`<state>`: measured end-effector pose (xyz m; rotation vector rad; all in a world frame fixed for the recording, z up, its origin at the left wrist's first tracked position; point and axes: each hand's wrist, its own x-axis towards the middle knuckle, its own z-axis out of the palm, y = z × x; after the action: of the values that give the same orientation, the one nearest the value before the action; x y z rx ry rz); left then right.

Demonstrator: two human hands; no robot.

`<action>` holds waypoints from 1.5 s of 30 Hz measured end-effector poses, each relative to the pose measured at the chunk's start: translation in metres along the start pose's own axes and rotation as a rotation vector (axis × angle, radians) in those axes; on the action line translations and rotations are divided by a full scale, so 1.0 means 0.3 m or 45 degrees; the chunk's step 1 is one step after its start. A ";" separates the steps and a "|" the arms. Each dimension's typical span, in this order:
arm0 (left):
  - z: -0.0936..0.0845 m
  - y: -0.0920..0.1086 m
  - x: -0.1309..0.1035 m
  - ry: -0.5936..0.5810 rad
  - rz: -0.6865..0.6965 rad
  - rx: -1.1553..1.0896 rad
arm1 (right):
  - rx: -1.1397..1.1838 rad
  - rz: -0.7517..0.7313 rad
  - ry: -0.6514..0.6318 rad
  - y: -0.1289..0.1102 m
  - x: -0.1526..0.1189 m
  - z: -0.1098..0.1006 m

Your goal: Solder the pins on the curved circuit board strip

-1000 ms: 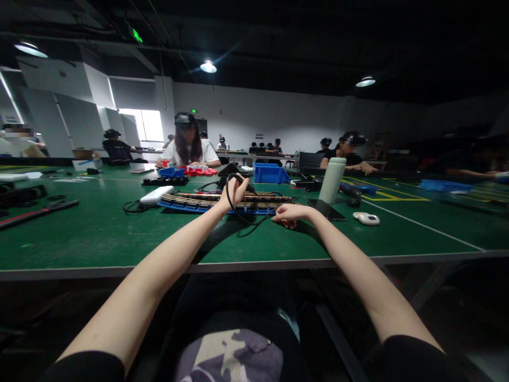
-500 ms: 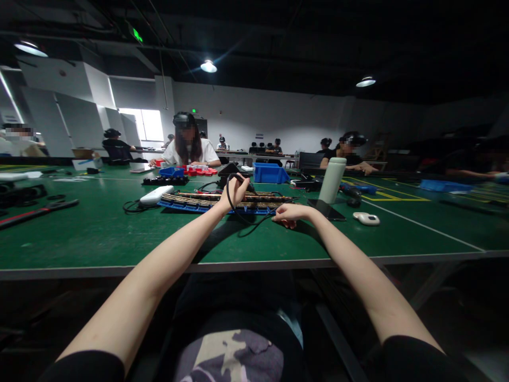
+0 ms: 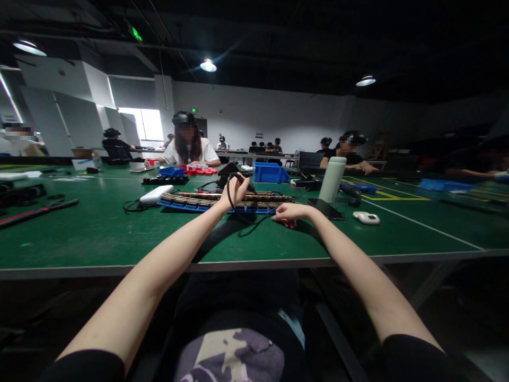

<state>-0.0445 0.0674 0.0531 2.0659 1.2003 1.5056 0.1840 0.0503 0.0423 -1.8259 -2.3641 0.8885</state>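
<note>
A long blue rack [image 3: 185, 206] with rows of thin brass-coloured strips lies across the green table. Over its middle, my left hand [image 3: 235, 192] is closed round a dark pen-like tool [image 3: 250, 185], whose tip is too small to make out. A black cable [image 3: 234, 212] loops down from that hand past the rack's front side. My right hand [image 3: 289, 213] rests at the rack's right end, fingers curled and pressed together; whatever they grip, if anything, is hidden.
Right of the rack stand a pale green bottle [image 3: 332, 180] and a white case [image 3: 366, 218]. A white device [image 3: 156, 194] lies left. Behind are a blue bin [image 3: 271, 173] and red parts [image 3: 199, 170], with a person [image 3: 191, 148] seated opposite. The table edge [image 3: 258, 265] runs in front.
The person opposite has moved a hand slightly to the left. Both of my hands have stayed in nearly the same place.
</note>
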 end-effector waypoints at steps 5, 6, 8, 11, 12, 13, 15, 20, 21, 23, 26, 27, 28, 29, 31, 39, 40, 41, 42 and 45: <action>0.001 -0.008 0.004 -0.024 0.100 0.042 | 0.018 0.000 0.001 -0.003 -0.004 0.002; 0.000 -0.008 0.004 -0.032 0.117 0.049 | 0.023 -0.002 0.001 -0.004 -0.005 0.002; -0.002 -0.003 0.003 -0.039 0.131 0.057 | 0.040 -0.018 0.020 -0.003 -0.007 -0.002; -0.007 0.013 0.000 -0.040 0.137 0.069 | 0.100 -0.064 0.177 0.009 -0.004 -0.020; -0.008 0.017 -0.001 -0.040 0.138 0.072 | 0.119 -0.074 0.284 0.017 -0.001 -0.030; -0.009 0.020 -0.002 -0.039 0.143 0.076 | 0.130 -0.081 0.409 0.027 0.002 -0.041; -0.008 0.020 -0.001 -0.040 0.157 0.081 | 0.087 -0.060 0.715 0.056 0.011 -0.066; -0.003 0.013 0.001 -0.070 0.143 0.086 | -0.202 0.054 1.097 0.163 0.036 -0.125; -0.002 0.013 0.001 -0.076 0.139 0.084 | -0.223 0.053 1.093 0.184 0.041 -0.132; -0.002 0.014 0.000 -0.079 0.132 0.076 | -0.254 0.045 1.090 0.215 0.053 -0.140; -0.002 0.016 0.000 -0.079 0.115 0.058 | -0.239 -0.006 1.058 0.223 0.065 -0.145; -0.001 0.015 0.000 -0.080 0.111 0.052 | -0.234 -0.034 1.043 0.214 0.068 -0.146; -0.002 0.015 0.000 -0.082 0.107 0.044 | -0.240 -0.061 1.030 0.201 0.071 -0.149; -0.002 0.014 0.000 -0.082 0.105 0.032 | -0.261 -0.088 1.016 0.184 0.075 -0.152; -0.003 0.013 0.000 -0.081 0.106 0.004 | -0.345 -0.101 1.000 0.144 0.087 -0.165; -0.010 0.017 -0.001 -0.067 0.097 -0.039 | -0.345 0.101 0.423 0.039 0.210 -0.226; -0.010 0.017 -0.002 -0.065 0.099 -0.045 | -0.339 0.109 0.393 0.038 0.223 -0.224; -0.009 0.016 -0.003 -0.062 0.097 -0.055 | -0.330 0.099 0.395 0.039 0.233 -0.219; -0.007 0.015 -0.003 -0.059 0.092 -0.070 | -0.313 0.083 0.419 0.042 0.241 -0.212; -0.002 0.011 -0.005 -0.046 0.076 -0.122 | -0.260 0.031 0.505 0.059 0.254 -0.185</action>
<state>-0.0437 0.0640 0.0547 2.0736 1.0416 1.5141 0.1954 0.1442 0.0568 -1.8873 -2.2454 0.2547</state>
